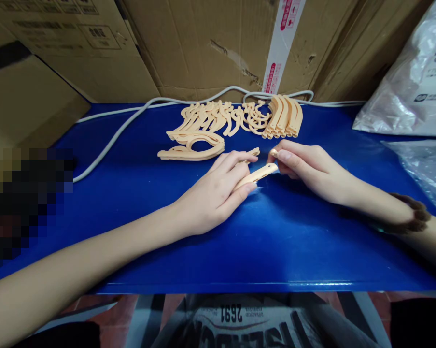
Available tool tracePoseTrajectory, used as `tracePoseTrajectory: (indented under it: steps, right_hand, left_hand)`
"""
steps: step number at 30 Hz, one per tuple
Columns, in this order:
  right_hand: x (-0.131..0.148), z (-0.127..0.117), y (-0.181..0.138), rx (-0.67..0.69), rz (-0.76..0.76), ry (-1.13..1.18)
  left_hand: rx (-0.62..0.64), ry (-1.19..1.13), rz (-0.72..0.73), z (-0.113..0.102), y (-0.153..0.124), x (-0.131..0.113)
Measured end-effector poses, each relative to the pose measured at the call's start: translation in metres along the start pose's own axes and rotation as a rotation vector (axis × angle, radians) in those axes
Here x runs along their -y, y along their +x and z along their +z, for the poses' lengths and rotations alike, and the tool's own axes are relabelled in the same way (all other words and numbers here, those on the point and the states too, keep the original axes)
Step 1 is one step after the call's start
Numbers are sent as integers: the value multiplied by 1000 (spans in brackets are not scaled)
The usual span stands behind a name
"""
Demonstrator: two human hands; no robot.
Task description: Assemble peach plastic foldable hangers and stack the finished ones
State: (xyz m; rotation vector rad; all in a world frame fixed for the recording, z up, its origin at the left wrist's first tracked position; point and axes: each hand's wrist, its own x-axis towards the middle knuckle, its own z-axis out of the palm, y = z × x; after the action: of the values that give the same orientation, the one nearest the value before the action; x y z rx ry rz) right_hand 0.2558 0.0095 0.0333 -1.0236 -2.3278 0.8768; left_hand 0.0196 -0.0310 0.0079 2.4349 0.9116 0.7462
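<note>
My left hand [218,191] rests on the blue table [275,241] with its fingers closed round a peach plastic piece [258,175] that pokes out to the right. My right hand [308,166] is just beside it, pinching a small peach part [273,152] at the tip of that piece. Behind the hands lie two curved peach pieces [192,146] stacked flat, and farther back a row of several peach hook parts [221,117] and a bundle of curved strips [285,116].
A white cable [119,135] runs along the table's back and left. Cardboard boxes [210,43] wall off the back and left. Plastic bags [413,87] sit at the right. A dark hair tie [411,212] circles my right wrist.
</note>
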Motion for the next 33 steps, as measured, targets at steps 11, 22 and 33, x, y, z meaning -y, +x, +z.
tracePoseTrajectory:
  steps: [11,22,33]
  right_hand:
    - [8,3,-3,-6,-15,-20]
    - [10,2,-2,52,-16,-119]
    - [5,6,-2,75,-14,-137]
  left_hand:
    - [-30,17,-20,0,1,3]
    - [-33,36,-1,2,0,4]
    - [-33,69,3,3,1,7]
